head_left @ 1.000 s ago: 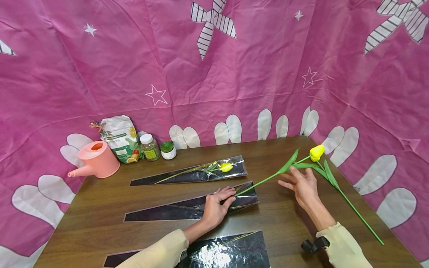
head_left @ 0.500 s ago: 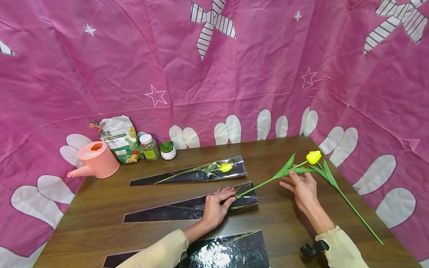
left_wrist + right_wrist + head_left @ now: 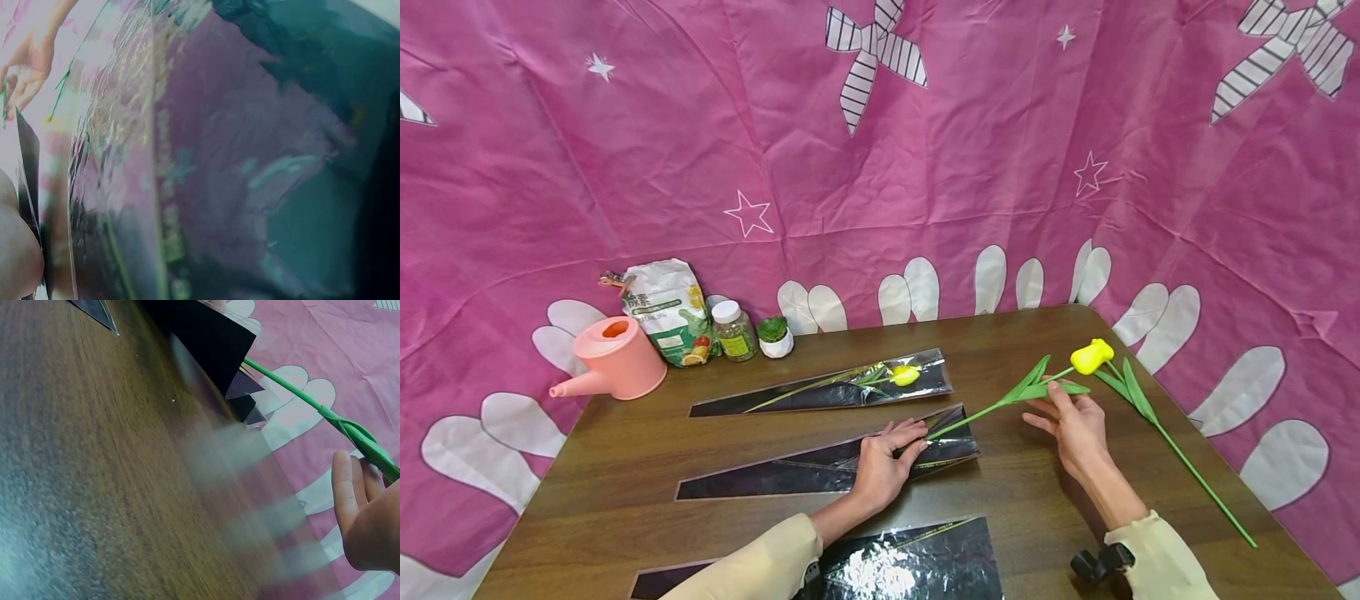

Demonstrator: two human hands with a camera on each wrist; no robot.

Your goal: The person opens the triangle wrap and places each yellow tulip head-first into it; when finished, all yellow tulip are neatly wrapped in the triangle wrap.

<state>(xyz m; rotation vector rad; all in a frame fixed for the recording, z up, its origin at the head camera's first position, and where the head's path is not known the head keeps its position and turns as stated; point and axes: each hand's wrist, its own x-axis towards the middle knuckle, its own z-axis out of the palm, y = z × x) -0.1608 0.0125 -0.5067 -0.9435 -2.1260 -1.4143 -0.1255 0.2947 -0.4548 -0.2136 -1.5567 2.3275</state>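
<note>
My left hand (image 3: 883, 467) grips the middle black cellophane flower sleeve (image 3: 767, 479) near its wide mouth. My right hand (image 3: 1078, 429) holds a yellow artificial tulip (image 3: 1088, 357) by its leaves, palm partly turned up. Its green stem (image 3: 284, 383) runs into the mouth of the sleeve; the stem's end is hidden inside. In the left wrist view, shiny film with gold lettering (image 3: 172, 231) fills most of the picture, blurred. Another yellow tulip (image 3: 1195, 468) lies along the table's right side, its head overlapped by the held one.
Behind lies a black sleeve (image 3: 730, 406) with a yellow tulip (image 3: 905, 376) inside. A wider black sleeve (image 3: 917, 567) lies in front, partly under the left forearm. A pink watering can (image 3: 621, 358), bag (image 3: 670, 312), jar (image 3: 735, 331) and potted plant (image 3: 776, 337) stand back left.
My right hand has lowered the tulip and eased it leftward, so the flower head and leaves sit closer to the sleeve. The left hand stays in place.
</note>
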